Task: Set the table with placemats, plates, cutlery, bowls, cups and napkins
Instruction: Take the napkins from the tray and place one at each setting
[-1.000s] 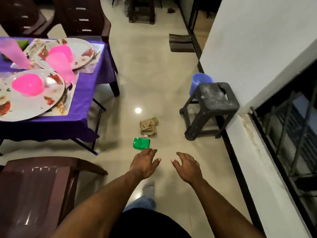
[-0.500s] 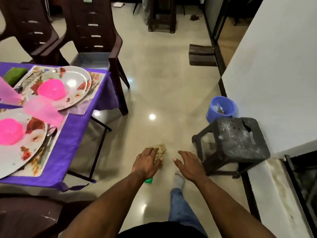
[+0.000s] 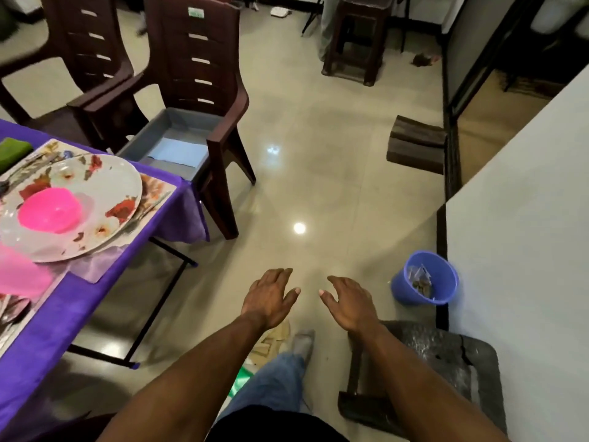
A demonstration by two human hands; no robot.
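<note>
- Both hands are empty: the left hand point(image 3: 269, 298) and right hand point(image 3: 349, 303) reach forward over the floor, palms down, fingers loosely spread, likely for balance while walking.
- The floral plate point(image 3: 105, 189) with its pink bowl point(image 3: 47, 215) sits on a placemat point(image 3: 156, 189) on the purple table point(image 3: 63, 314), already set.
- A grey tray point(image 3: 172, 145) waits on the brown chair point(image 3: 204, 74), probably the supply point.

A glossy beige tiled floor point(image 3: 318, 161) reflected ceiling lights. Dark brown plastic chairs point(image 3: 197, 78) stood beside the purple-clothed desk point(image 3: 63, 314). A white wall point(image 3: 526, 218) rose on the right, with a blue bin point(image 3: 424, 279) and a dark stool point(image 3: 446, 355) near it.
</note>
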